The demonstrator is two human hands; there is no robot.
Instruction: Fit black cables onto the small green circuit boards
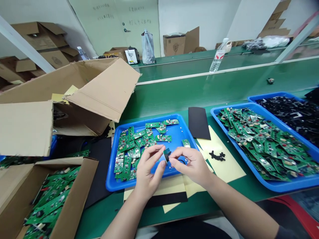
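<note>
My left hand (149, 172) pinches a small green circuit board (165, 152) between thumb and fingers, tilted up above the near side of a blue tray (183, 127). From the right, my right hand (193, 164) has its thumb and forefinger closed at a small black piece (167, 156) against the board; its exact kind is hidden by the fingers. Several loose circuit boards (134, 149) lie in the tray, mostly on its left side. One single board (185, 143) sits near the tray's right wall, behind my right hand.
A second blue tray (259, 181) heaped with circuit boards stands on the right, beside a tray of black parts (294, 113). Black cut-out pieces (217, 155) rest on yellow paper (231, 169). Open cardboard boxes (87, 172) crowd the left. A water bottle (219, 56) stands on the ledge.
</note>
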